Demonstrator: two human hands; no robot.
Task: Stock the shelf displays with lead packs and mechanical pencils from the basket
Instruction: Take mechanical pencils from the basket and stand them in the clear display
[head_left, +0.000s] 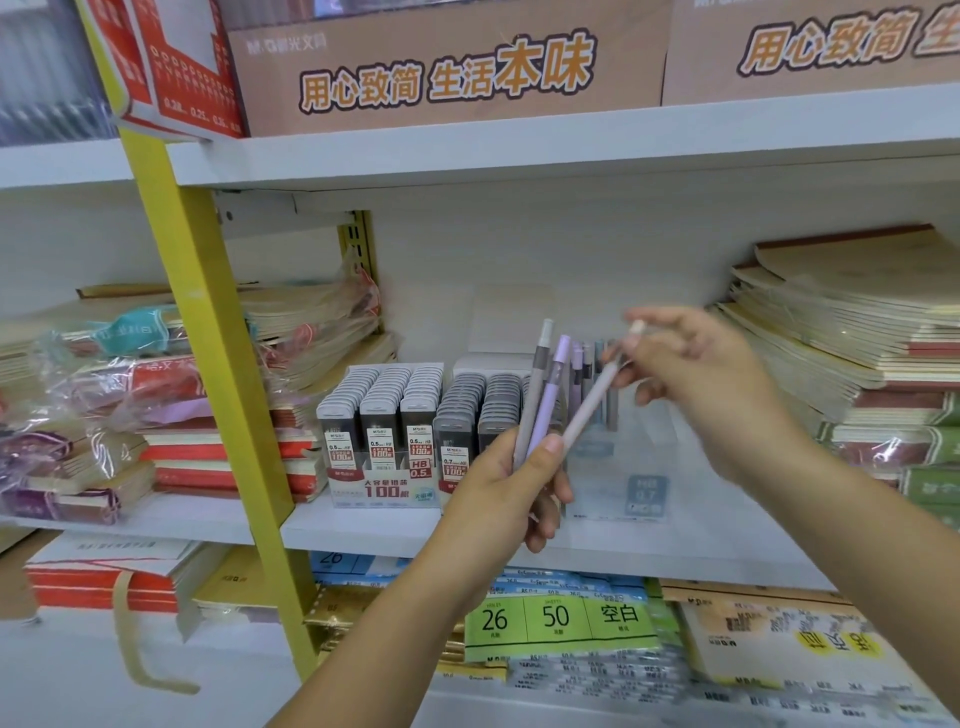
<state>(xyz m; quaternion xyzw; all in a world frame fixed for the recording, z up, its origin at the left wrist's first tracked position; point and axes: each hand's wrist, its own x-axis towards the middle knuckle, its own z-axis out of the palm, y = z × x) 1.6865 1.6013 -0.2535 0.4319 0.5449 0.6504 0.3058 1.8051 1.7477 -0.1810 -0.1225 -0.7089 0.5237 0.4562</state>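
Note:
My left hand (511, 486) grips a small bunch of mechanical pencils (545, 395) upright in front of the middle shelf, a grey one and a purple one among them. My right hand (696, 374) pinches the top end of a pale pink pencil (597, 395), whose lower end still lies under my left thumb. Behind them, a clear display stand (623, 467) holds several pencils (592, 369) upright. Left of it sits a display box of lead packs (384, 431) in tidy rows, labelled 0.5 and 0.7. The basket is out of view.
A yellow shelf upright (208, 332) slants down the left. Stacks of notebooks (841, 332) fill the right of the white shelf (363, 525); wrapped notebooks (130, 395) fill the left. Paper packs (561, 623) lie on the shelf below. Cardboard boxes (447, 67) stand above.

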